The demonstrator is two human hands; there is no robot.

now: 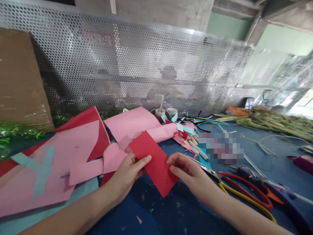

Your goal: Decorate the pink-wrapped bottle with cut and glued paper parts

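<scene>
A red paper rectangle (157, 164) is held tilted above the blue table, between my two hands. My left hand (132, 168) pinches its left side, thumb on top and fingers underneath. My right hand (184, 168) grips the right edge between thumb and curled fingers. Just left of the red piece lie a pink paper cut-out with a rounded end (113, 156) and a pink paper strip (86, 171). Scissors with red and yellow handles (221, 178) rest beside my right forearm, and a blue glue gun (281, 194) lies to their right.
Large pink sheets (80, 143) and light blue strips (45, 171) spread over the left. Paper scraps (187, 130) heap beyond my hands. Cardboard (23, 78) stands at far left, before a perforated metal screen (139, 65). Green stalks (264, 120) lie at back right.
</scene>
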